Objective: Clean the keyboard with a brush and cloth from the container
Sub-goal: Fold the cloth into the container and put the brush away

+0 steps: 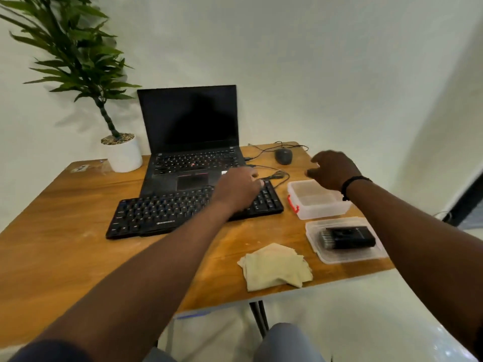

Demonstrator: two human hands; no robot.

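A black keyboard [156, 212] lies slanted on the wooden table in front of an open laptop [188, 121]. My left hand [237, 189] lies on its right part, fingers bent down over the far edge by the cable. My right hand [333, 169] hovers above the clear plastic container [313, 202], which has red clips; the fingers are loosely curled and hold nothing. A black brush [347, 237] lies on the container's lid [313, 231], nearer me. A folded pale yellow cloth [275, 267] sits close to the table's front edge.
A wired mouse [283, 155] and loose cables [277, 176] lie behind the container. A potted plant [124, 155] stands at the table's back left against the wall. The table's front right edge [339, 279] runs just past the cloth and lid.
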